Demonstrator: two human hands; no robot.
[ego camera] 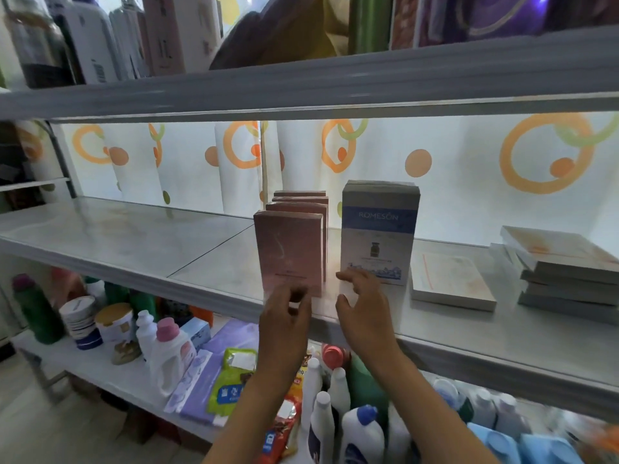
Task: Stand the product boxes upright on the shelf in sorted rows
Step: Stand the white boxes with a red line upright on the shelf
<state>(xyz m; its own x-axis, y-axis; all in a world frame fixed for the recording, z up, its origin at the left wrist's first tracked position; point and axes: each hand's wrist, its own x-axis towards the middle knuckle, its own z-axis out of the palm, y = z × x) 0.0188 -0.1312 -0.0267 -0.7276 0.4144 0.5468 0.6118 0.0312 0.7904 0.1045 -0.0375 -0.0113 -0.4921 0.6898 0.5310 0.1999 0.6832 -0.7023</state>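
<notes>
Four pink boxes [289, 252] stand upright in one front-to-back row on the middle shelf [134, 242], one grey-blue box [378, 229] upright just beside them. One flat box [450, 279] and a stack of about four [562, 272] lie further right. Left hand [284, 316] and right hand [363, 306], both blurred, hover at the shelf edge, fingers loosely spread, gripping nothing.

Strong light is coming through the curtain [452, 162] behind the shelf [134, 242], washing it out almost to white and backlighting the boxes, so their near faces are sitting in dim shade. The glossy shelf top is picking up pale glare toward its back edge. Both hands are smearing with motion blur, fingers worst. Shelf edges are bowing with wide-angle distortion, and the bottles at the lower right corner are going soft.
</notes>
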